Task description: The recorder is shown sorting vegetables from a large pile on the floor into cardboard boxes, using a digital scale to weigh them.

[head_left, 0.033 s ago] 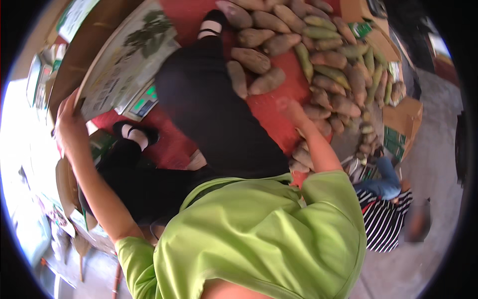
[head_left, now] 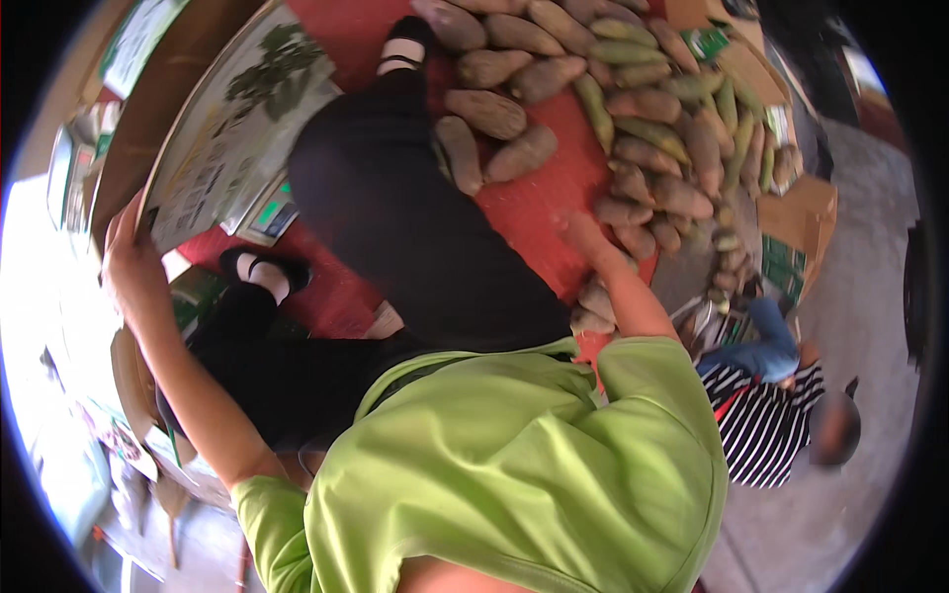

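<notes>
My left hand [head_left: 136, 265] is closed round the edge of a large cardboard box [head_left: 148, 133]. The box stands tilted at my left, its pale side printed with dark green leaves. Over the red surface [head_left: 568, 173], my right hand [head_left: 581, 235] is smeared by motion; whether it holds anything does not show. Nearest to it is a heap of brown, elongated root vegetables [head_left: 682, 198], with long green ones [head_left: 652, 136] among them. Several brown pieces [head_left: 484, 112] lie beyond my bent leg.
A scale [head_left: 267, 215] with a lit green display sits beside the box. More cardboard boxes [head_left: 799, 212] stand at the right. A person [head_left: 761, 425] in a striped top is at the lower right. A broom [head_left: 171, 499] stands at the lower left.
The surroundings sit slightly further left and up in the picture. My right hand is a little nearer to me; my left hand stays on the box edge.
</notes>
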Demonstrator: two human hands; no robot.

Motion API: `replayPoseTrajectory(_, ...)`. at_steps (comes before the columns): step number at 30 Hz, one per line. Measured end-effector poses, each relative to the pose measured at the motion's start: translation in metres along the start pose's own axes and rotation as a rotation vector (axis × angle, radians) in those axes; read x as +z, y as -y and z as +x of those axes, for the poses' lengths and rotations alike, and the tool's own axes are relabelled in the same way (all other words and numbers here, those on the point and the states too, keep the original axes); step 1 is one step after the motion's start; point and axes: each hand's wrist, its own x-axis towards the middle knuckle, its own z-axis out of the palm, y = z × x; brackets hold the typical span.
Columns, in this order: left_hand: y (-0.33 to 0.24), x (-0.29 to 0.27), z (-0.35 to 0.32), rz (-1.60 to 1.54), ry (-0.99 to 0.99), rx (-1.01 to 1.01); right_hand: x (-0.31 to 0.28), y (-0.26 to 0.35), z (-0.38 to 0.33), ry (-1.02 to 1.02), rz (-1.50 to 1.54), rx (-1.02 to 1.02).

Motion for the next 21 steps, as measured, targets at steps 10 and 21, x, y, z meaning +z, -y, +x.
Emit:
replayPoseTrajectory(10, 0.034, 0.015, 0.009, 0.017, -0.013, 0.067, 0.091, -0.003, -0.191, 0.232, 0.977, 0.888)
replayPoseTrajectory(21, 0.036, 0.016, 0.007, 0.126, -0.089, 0.038, 0.189, 0.066, -0.212, 0.34, 1.057, 0.484)
